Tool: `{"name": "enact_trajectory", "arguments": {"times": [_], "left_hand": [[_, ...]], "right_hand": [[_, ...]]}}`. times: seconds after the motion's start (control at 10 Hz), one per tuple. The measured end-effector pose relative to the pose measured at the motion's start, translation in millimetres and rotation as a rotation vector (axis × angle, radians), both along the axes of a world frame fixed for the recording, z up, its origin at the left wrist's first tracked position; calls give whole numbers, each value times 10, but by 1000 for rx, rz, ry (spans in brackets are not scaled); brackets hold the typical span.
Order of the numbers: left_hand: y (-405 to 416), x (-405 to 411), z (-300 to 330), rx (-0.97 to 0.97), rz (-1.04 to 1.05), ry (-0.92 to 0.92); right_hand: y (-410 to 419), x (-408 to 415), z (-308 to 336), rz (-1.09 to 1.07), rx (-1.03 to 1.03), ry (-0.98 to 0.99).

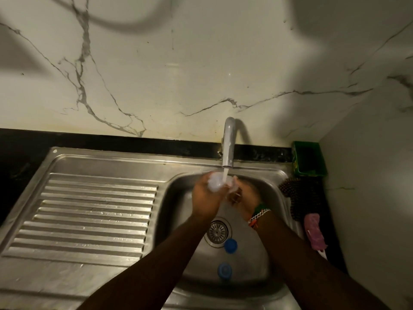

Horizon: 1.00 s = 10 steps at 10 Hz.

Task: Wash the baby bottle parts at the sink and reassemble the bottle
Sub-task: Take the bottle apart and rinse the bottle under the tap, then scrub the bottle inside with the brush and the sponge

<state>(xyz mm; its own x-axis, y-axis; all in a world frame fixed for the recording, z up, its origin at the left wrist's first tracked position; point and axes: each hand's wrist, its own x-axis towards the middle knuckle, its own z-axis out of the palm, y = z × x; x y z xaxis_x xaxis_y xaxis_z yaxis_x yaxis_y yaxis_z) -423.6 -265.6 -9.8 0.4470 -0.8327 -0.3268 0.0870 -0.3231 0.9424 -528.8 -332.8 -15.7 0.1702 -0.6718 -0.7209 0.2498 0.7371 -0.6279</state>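
Observation:
Water runs from the metal tap [228, 144] into the steel sink [178, 193]. Under the stream my left hand [204, 198] grips a clear, soapy bottle part [215, 183], blurred by motion. My right hand [242, 195], with bracelets at the wrist, is closed against the same part from the right; what exactly it holds I cannot make out. Two blue bottle parts lie in the basin: one [230, 245] beside the drain [217, 232], the other [224, 270] nearer the front wall.
A ribbed steel draining board [89, 211] lies to the left of the basin. On the dark counter at the right stand a green box [309, 158], a dark bristly scrubber [295, 193] and a pink brush [314, 231]. A marble wall rises behind.

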Motion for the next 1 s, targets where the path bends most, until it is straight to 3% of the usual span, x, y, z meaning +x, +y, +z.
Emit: {"name": "enact_trajectory", "arguments": {"times": [0.1, 0.3, 0.4, 0.5, 0.6, 0.7, 0.8, 0.9, 1.0], "left_hand": [[20, 141, -66, 42, 226, 114], [100, 230, -73, 13, 248, -211], [121, 256, -101, -7, 174, -315], [140, 256, -85, 4, 173, -270], [151, 271, -119, 28, 134, -273], [145, 300, -123, 49, 104, -294], [147, 339, -132, 53, 118, -296], [177, 331, -144, 81, 110, -283], [223, 286, -124, 119, 108, -255]], "right_hand": [[16, -31, 48, 177, -77, 167], [-55, -45, 65, 308, -381, 549], [-336, -2, 104, 539, -934, 915], [-616, 91, 43, 723, -1066, 965], [-1016, 240, -158, 1143, -734, 924], [-1162, 193, -212, 1095, -769, 905], [-1096, 128, -40, 919, -968, 918], [-849, 7, 108, 844, -1043, 871], [-671, -32, 152, 775, -1031, 857]]}}
